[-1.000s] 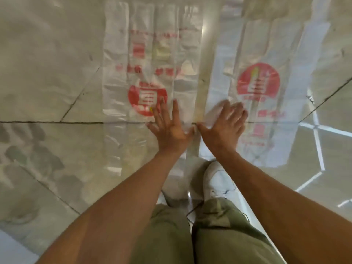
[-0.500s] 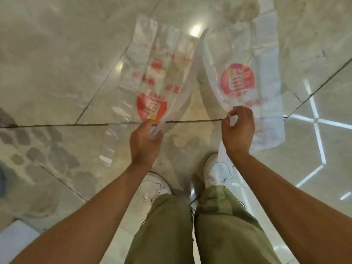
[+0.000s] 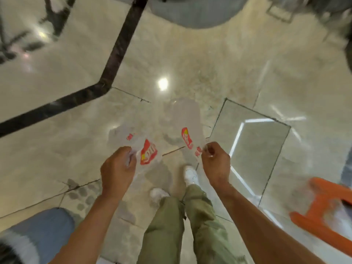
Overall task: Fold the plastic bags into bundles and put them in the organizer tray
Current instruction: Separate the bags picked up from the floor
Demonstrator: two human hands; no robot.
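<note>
While the head camera looks straight down, I have both hands in front of me, a bag in each. The left hand [image 3: 118,168], at seven o'clock from centre, has its fingers curled round the edge of the left bag [image 3: 148,155], clear plastic with a red print, which sits at the hand's one o'clock. The right hand [image 3: 215,162], at five o'clock, pinches the right bag [image 3: 187,140] between thumb and fingertips, and that bag trails off toward eleven. The two bags are apart. White shoes [image 3: 190,174] stand on the marble floor [image 3: 247,63] below them. An orange stool [image 3: 322,216] sits at four o'clock, blurred.
</note>
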